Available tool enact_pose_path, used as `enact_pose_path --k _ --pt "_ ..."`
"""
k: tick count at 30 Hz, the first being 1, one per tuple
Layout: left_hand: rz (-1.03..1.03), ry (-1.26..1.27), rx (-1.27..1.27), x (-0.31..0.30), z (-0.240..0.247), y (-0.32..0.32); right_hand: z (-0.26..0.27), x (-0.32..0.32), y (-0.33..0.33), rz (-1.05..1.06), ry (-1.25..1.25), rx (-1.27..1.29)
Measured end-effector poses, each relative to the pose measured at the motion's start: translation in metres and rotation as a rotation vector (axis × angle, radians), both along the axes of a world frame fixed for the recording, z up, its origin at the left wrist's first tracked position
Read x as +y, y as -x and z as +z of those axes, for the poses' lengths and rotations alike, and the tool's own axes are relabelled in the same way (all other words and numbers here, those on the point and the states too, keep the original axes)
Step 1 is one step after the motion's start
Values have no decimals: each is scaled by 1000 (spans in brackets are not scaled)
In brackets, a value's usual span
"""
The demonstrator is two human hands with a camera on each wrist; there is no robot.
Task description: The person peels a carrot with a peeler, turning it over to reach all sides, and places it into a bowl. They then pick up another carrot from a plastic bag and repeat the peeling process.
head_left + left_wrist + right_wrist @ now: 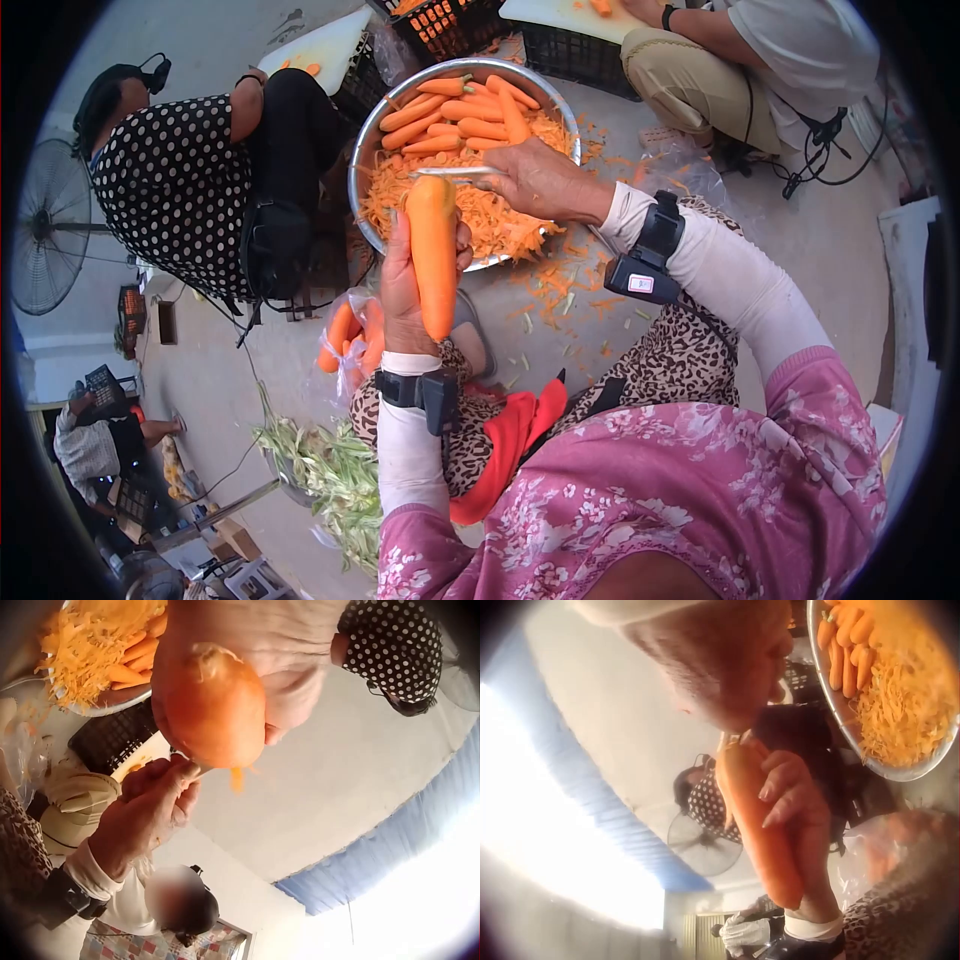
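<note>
My left hand (404, 310) grips a large orange carrot (432, 265), thick end up, over the near edge of a metal basin (354, 185). In my right hand (548, 182) is a peeler (455, 171), its metal blade lying across the carrot's top end. The left wrist view shows the carrot's rounded end (217, 712) close up, with a thin strip of peel (237, 780) hanging beside the peeler. Several carrots (480, 112) lie at the basin's far side, and orange peelings (490, 215) fill the rest of it.
A plastic bag of carrots (340, 340) sits on the floor left of my legs, near a heap of pale green husks (345, 490). Peel scraps (570, 285) litter the floor. Beyond the basin stand black crates (450, 32) with white boards (325, 45); people sit at both sides.
</note>
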State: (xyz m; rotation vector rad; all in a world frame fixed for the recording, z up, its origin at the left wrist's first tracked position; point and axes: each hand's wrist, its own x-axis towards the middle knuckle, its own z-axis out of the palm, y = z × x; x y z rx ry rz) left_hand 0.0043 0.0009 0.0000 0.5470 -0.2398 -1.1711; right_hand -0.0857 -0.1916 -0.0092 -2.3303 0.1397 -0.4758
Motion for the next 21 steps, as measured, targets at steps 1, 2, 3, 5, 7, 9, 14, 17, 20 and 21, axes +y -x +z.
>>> enact_pose_path --k 1,2,3,5,7,9,14,17,20,21 --pt "-6 0 -6 -3 4 2 -8 -6 -2 -6 0 -6" --pt "20 -30 -34 -4 8 5 -18 -8 -2 -39 26 25" --pt "58 -56 -55 -3 9 7 -18 -5 -2 -60 57 62" --pt "139 -93 -25 -3 4 3 -13 -8 -6 -80 21 15" --pt "151 -95 50 -4 1 -3 -5 -11 -5 -138 -56 28" --pt "166 -122 38 -2 -3 -5 0 -7 -3 -108 -28 -33" --pt "246 -164 83 2 -13 -10 23 19 10 103 -84 -23" --pt "293 -256 11 2 -21 -14 28 32 19 247 -153 -48" --pt "195 -128 69 7 -31 -22 24 36 23 375 -177 -105" --pt "193 -130 69 6 -28 -19 24 37 24 401 -163 -109"
